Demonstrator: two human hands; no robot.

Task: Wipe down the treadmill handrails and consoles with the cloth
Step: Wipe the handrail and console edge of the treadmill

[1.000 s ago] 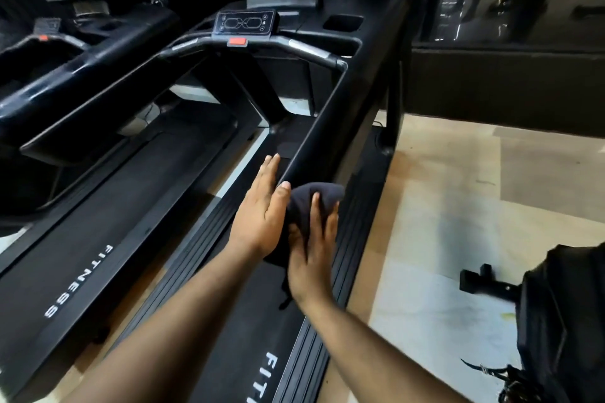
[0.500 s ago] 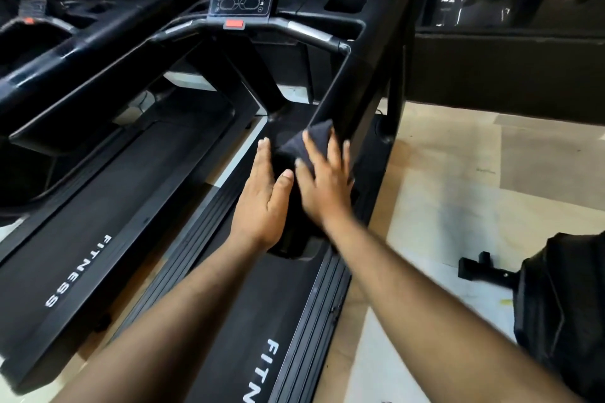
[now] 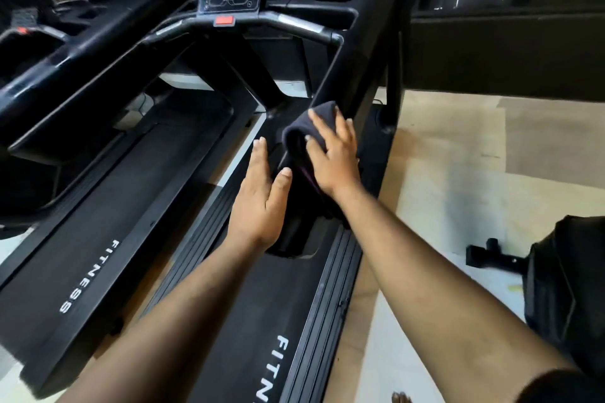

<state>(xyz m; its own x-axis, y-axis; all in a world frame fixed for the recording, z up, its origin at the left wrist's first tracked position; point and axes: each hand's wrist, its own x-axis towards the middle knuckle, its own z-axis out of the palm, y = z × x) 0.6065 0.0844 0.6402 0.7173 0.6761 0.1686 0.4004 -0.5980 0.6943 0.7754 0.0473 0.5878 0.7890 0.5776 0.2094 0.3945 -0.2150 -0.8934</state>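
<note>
1. The right hand (image 3: 334, 157) lay flat on a dark cloth (image 3: 309, 127), fingers straight and spread, pressing the cloth against the right handrail (image 3: 357, 52) of the treadmill.
2. The cloth was folded over the handrail's lower end; part of it hung down below the palm, where a purple edge showed.
3. The left hand (image 3: 262, 196) was released, fingers straight and together, thumb out to the side. It grasped nothing. It sat just beside the cloth, on the inner side of the handrail; whether it touched the rail could not be told.
4. The handrail ran upward and away from the hands to the console (image 3: 230, 0), a small dark panel with two oval outlines on its face.
5. A red button (image 3: 224, 20) sat directly below the console, on the curved front bar (image 3: 288, 21) that joined the handrail at its far end.
6. The treadmill belt (image 3: 248, 304) lay under both forearms and carried white lettering, partly cut off by the lower frame edge.
7. A second treadmill (image 3: 82, 239) stood to the left, with the word FITNESS on its deck.
8. To the right, on the pale floor (image 3: 458, 173), a black bag (image 3: 569, 288) sat at the frame edge, with a small black fitting (image 3: 487, 253) just beside it.
</note>
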